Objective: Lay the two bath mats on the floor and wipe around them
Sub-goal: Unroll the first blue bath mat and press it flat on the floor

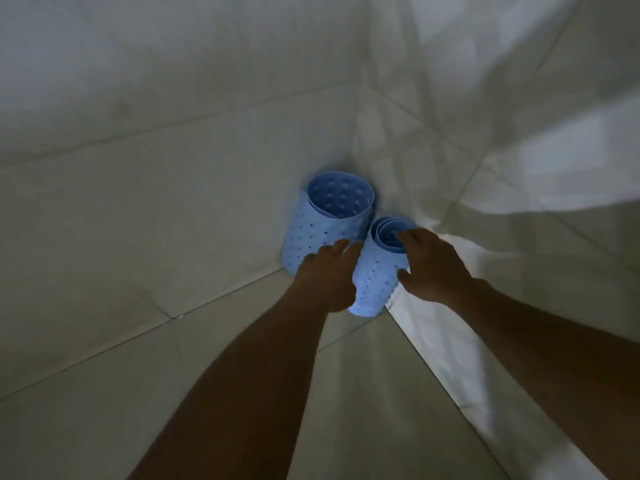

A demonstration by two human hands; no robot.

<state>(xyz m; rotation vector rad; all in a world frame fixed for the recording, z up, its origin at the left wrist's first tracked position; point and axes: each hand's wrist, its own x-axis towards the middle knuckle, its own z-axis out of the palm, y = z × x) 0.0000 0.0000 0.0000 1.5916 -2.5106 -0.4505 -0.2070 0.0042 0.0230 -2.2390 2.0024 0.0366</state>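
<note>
Two rolled blue bath mats with small holes stand upright in a tiled corner. The wider roll [322, 223] is at the left, against the wall. The tighter roll [375, 271] stands just right of it and nearer to me. My left hand [329, 275] reaches in with straight fingers, touching the tighter roll's left side, between the two rolls. My right hand [433, 268] is spread at the roll's right side, with fingertips on its top rim and the thumb against its side. Both hands flank this roll, and the picture is slightly blurred.
Pale tiled walls [173, 116] meet in the corner behind the rolls. The tiled floor [242, 341] spreads toward me. A bright patch of light [433, 341] falls on the floor at the right.
</note>
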